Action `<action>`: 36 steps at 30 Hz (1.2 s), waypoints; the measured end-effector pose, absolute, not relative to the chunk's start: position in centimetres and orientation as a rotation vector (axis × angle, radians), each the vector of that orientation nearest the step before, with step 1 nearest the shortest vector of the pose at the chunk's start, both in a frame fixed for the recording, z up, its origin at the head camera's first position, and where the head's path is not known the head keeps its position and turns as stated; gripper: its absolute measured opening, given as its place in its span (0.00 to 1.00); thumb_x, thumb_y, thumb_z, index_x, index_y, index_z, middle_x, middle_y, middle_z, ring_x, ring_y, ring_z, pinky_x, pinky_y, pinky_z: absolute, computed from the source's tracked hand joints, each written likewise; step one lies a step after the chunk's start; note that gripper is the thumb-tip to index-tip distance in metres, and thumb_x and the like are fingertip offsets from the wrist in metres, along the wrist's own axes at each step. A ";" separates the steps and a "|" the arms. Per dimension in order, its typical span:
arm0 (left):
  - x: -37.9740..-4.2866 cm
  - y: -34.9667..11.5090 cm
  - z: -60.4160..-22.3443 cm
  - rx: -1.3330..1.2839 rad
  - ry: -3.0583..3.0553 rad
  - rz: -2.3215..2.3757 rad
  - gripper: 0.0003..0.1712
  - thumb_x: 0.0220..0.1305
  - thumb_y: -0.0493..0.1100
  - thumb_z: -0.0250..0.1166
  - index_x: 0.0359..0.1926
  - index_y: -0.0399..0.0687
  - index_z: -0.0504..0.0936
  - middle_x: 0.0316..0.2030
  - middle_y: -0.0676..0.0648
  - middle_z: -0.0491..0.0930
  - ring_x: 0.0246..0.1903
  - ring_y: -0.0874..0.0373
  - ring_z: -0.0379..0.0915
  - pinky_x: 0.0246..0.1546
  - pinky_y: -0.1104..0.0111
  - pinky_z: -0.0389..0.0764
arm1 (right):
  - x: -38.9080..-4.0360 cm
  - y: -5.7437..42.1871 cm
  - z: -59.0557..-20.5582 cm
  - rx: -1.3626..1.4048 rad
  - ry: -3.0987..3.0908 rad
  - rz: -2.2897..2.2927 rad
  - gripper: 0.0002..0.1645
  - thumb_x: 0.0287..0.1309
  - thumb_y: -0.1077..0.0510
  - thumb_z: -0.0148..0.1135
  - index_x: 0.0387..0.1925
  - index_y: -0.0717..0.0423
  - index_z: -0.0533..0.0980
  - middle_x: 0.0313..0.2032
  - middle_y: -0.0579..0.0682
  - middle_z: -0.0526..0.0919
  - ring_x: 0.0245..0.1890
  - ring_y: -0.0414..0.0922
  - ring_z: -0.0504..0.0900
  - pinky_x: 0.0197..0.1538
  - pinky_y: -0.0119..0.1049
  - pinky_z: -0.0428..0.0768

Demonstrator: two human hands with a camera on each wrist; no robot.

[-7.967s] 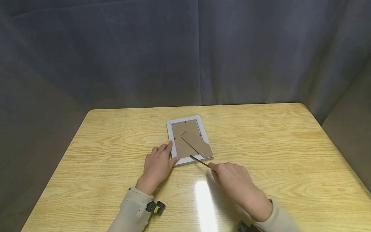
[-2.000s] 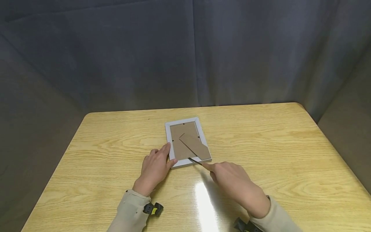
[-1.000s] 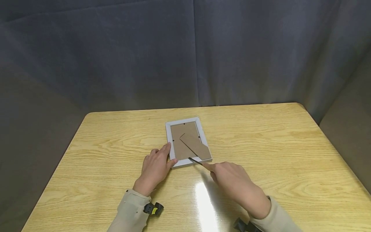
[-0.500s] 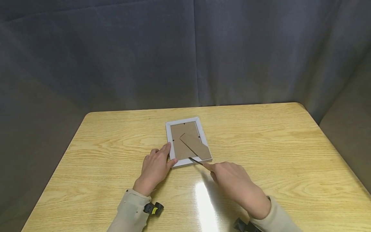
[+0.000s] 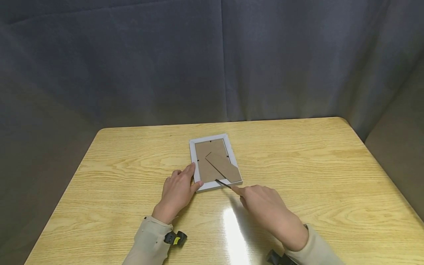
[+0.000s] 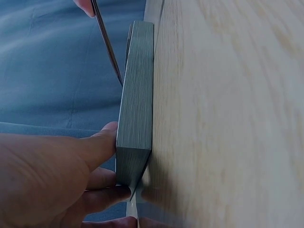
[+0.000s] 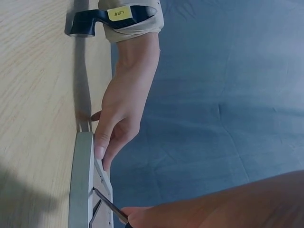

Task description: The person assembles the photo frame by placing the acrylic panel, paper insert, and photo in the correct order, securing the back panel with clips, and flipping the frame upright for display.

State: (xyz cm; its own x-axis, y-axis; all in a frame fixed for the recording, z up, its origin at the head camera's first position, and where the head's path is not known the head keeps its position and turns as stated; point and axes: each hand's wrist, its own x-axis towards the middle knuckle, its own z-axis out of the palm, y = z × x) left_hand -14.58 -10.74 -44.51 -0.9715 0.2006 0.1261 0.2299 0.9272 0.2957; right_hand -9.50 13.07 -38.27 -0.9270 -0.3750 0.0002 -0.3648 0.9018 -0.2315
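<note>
A white-edged picture frame (image 5: 234, 156) lies back side up on the table, its brown backing board (image 5: 207, 169) and folded stand (image 5: 225, 166) showing. My left hand (image 5: 177, 193) holds the frame's near left corner, the thumb on the near edge and fingers along the left side. In my right hand (image 5: 265, 208) is a slim dark metal tool (image 5: 223, 183), its handle hidden by the fingers. The tool's narrow tip sits at the near edge of the backing board, left of the stand. A small dark tab (image 5: 210, 141) shows at the far edge of the board.
The wood-grain table (image 5: 314, 165) extends around the frame on all sides. Dark grey curtain (image 5: 165, 66) hangs behind its far edge and at both sides. A black wrist device (image 5: 175, 238) is worn on the left sleeve.
Since eight seconds ago, the tool is lower, its tip at the board's near edge. Over the last two seconds the hands and frame stay almost still.
</note>
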 end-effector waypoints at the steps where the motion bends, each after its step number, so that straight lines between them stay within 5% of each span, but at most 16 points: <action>1: -14.6 -10.7 -44.5 -0.335 -2.992 -0.476 0.40 0.60 0.58 0.60 0.67 0.41 0.66 0.64 0.45 0.69 0.51 0.40 0.71 0.43 0.48 0.75 | -9.5 13.1 -38.3 -0.583 3.019 -0.358 0.25 0.58 0.61 0.55 0.55 0.37 0.78 0.12 0.43 0.61 0.14 0.40 0.58 0.13 0.36 0.63; 36: -14.6 -10.8 -44.5 -0.347 -2.991 -0.466 0.40 0.60 0.58 0.60 0.67 0.40 0.66 0.63 0.44 0.70 0.51 0.40 0.71 0.43 0.49 0.75 | -9.3 13.0 -38.3 -0.613 3.040 -0.361 0.25 0.57 0.63 0.54 0.53 0.38 0.79 0.11 0.42 0.56 0.14 0.39 0.55 0.12 0.35 0.61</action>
State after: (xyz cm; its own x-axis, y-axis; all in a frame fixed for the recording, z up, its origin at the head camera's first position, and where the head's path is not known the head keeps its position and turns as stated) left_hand -14.60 -10.84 -44.50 -0.9696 0.2089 0.1272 0.2377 0.9274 0.2890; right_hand -9.34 13.03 -38.28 -0.9227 -0.3845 0.0269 -0.3801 0.8961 -0.2291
